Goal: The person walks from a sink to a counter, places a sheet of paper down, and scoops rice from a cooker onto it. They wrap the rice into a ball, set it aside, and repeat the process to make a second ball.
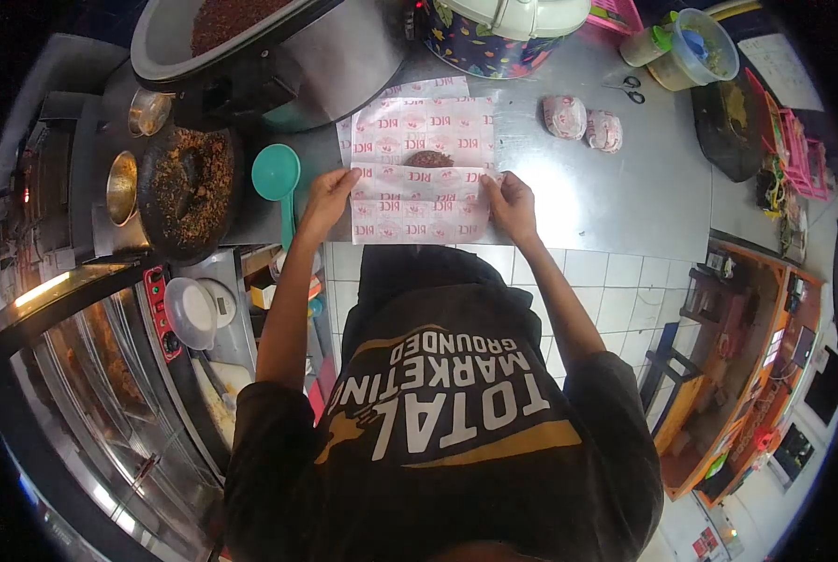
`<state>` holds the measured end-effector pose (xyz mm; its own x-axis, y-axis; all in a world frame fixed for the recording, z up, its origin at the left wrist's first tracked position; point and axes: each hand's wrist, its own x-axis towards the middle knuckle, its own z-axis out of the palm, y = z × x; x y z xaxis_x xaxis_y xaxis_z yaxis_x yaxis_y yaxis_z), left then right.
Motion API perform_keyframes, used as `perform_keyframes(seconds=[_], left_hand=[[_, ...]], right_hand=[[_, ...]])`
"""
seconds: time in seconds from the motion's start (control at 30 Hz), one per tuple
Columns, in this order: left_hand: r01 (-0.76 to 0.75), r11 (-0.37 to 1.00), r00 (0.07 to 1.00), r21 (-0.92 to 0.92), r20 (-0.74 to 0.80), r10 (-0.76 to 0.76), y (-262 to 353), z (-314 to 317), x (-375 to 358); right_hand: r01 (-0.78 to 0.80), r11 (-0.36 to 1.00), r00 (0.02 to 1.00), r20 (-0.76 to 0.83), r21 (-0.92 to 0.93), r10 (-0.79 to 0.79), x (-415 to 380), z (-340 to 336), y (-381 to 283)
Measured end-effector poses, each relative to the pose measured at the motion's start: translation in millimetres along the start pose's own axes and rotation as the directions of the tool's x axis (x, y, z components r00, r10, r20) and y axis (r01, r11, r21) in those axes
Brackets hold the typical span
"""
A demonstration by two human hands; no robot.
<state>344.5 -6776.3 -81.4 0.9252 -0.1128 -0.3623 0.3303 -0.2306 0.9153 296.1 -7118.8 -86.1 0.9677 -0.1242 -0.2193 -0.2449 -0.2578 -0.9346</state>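
A sheet of printed wrapping paper (419, 220) lies on the steel counter, its near part folded up in a band. A mound of dark reddish rice (430, 159) shows just beyond that fold, its near side covered by paper. My left hand (328, 199) pinches the fold's left edge between thumb and fingers. At the opposite edge, my right hand (511, 204) grips the same fold. More paper sheets (438, 89) stick out from beneath at the far end. To the right sit two wrapped rice parcels (563, 116).
A large pot of reddish rice (279, 70) stands at the back left, beside a floral rice cooker (494, 47). A pan of brown crumbly food (190, 192) and a green scoop (277, 172) lie left. Scissors (632, 86) and plastic tubs (700, 51) are back right.
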Motion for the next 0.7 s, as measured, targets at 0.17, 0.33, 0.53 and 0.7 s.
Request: perform_keyframes(seconds=[0.17,0.33,0.53,0.7], left_hand=[[-0.232,0.773,0.781,0.590,-0.361,0.510,28.0,32.1,-17.0],[-0.711,0.223,0.560,0.667,0.346,0.753,30.9,80.3,-57.4],[-0.638,0.221,0.645,0.737,0.355,0.677,33.9,102.7,-46.6],[-0.626,0.223,0.649,0.747,0.341,0.680,34.3,103.5,-43.4]], right_hand=[[-0.034,0.970,0.995,-0.101,-0.242,0.009,1.3,3.8,-18.5],[-0.009,0.923,0.994,-0.104,-0.385,-0.034,6.0,5.1,-27.4],[0.392,0.661,0.738,-0.210,-0.639,-0.641,53.0,22.8,-58.8],[0.276,0.740,0.932,-0.017,-0.614,-0.362,115.2,38.2,-67.3]])
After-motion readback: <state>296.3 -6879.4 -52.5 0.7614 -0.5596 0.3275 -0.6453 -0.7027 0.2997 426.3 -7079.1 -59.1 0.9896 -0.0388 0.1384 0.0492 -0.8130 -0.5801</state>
